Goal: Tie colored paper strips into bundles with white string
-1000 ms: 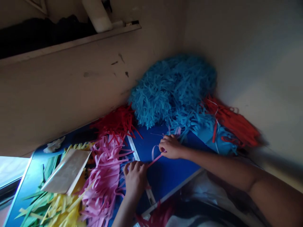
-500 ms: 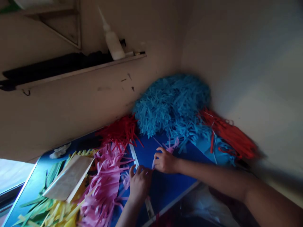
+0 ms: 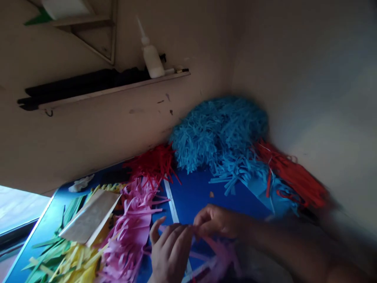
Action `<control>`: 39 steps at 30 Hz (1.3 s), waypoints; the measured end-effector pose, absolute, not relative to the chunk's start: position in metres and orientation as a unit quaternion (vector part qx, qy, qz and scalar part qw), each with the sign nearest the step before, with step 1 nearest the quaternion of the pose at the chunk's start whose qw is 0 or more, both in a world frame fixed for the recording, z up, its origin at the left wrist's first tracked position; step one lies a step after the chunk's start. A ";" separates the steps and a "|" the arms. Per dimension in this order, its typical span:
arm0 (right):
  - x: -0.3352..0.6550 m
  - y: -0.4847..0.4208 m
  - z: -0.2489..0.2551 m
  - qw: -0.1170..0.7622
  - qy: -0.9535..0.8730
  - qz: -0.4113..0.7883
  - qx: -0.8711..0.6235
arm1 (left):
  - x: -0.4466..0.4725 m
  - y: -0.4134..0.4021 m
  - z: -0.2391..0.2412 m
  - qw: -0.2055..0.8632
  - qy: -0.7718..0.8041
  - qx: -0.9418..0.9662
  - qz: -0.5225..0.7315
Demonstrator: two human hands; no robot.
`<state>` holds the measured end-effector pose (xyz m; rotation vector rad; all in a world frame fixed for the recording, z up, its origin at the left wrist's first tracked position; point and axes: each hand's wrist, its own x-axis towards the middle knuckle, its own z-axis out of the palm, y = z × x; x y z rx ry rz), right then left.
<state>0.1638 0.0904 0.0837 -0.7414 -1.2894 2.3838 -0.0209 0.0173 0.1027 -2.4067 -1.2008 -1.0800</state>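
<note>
My left hand (image 3: 172,251) is over the blue table, its fingers curled around one end of a pink fringed strip (image 3: 220,257), with one finger lifted away. My right hand (image 3: 216,221) pinches the same strip beside the left fingertips. The strip's loose tails hang below my right hand and are blurred by motion. Just left of my left hand lies a heap of pink fringed strips (image 3: 131,232). My fingers hide the point where they meet the strip.
A heap of blue fringe (image 3: 220,129) fills the back corner, flanked by red fringe (image 3: 153,161) and a red bundle (image 3: 294,175). Yellow fringe (image 3: 79,259), green strips (image 3: 53,251) and a folded paper (image 3: 90,216) lie left. A white bottle (image 3: 153,61) stands on the wall shelf (image 3: 118,89).
Both hands have come nearer to me, and my right hand has turned, its fingers now pinched next to the left hand. The strip's tails have swung from behind to below it.
</note>
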 end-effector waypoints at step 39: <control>0.133 0.059 0.058 0.457 -0.349 0.764 -0.293 | -0.011 0.006 0.048 -0.293 -0.553 -0.584 -0.517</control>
